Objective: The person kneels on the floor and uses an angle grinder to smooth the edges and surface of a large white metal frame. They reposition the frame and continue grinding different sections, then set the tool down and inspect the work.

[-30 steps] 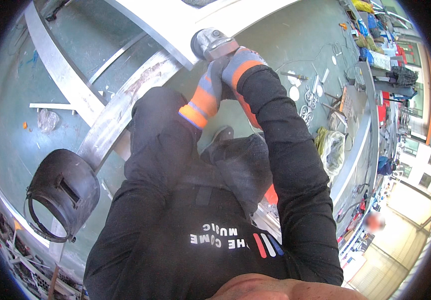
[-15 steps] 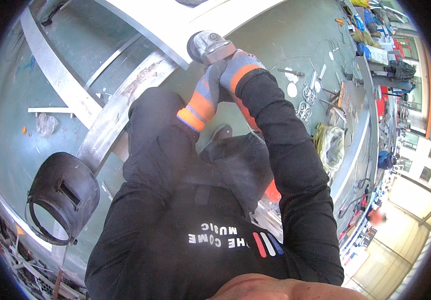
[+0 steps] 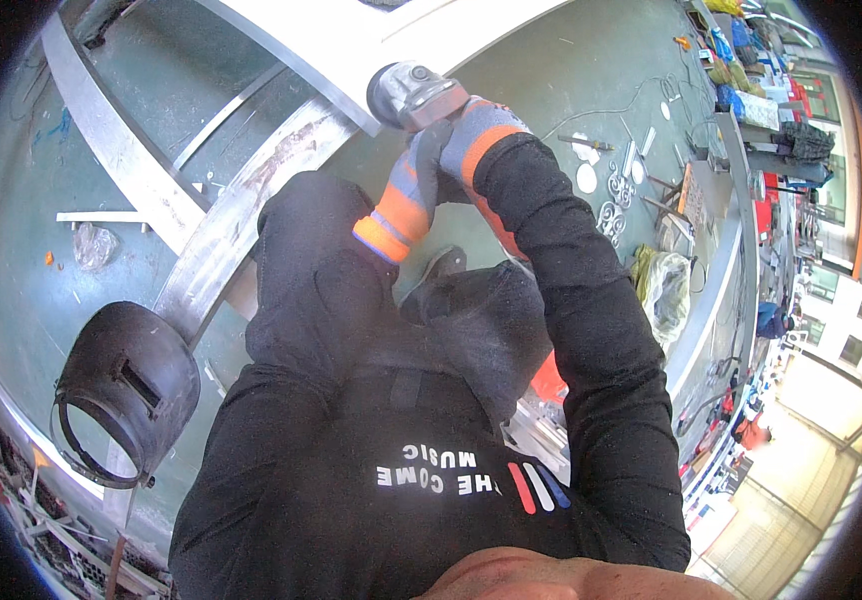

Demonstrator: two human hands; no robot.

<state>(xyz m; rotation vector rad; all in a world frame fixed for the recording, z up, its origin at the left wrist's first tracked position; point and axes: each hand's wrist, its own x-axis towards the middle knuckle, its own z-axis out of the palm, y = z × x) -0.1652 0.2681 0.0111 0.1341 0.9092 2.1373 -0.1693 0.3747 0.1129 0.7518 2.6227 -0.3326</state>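
An angle grinder [image 3: 425,96] is gripped by both my gloved hands, its disc side at the corner edge of a bright, pale metal piece [image 3: 336,45]. My right hand [image 3: 471,138], in a grey and orange glove, wraps round the grinder's body just behind its head. Below and to the left of it, my left hand [image 3: 417,182] is closed on the grinder too, its fingers partly hidden. Whether the disc touches the metal I cannot tell. My bent knees are under the hands.
Long silver metal beams [image 3: 241,215] cross the left side. A black welding mask [image 3: 131,375] lies at lower left. On the green floor are a clear plastic bag [image 3: 96,246], scroll-shaped metal pieces [image 3: 611,222] and a cable. Another plastic bag [image 3: 667,290] stands at right.
The grinder head has moved slightly left and tilted along the metal edge. Both hands keep hold of it.
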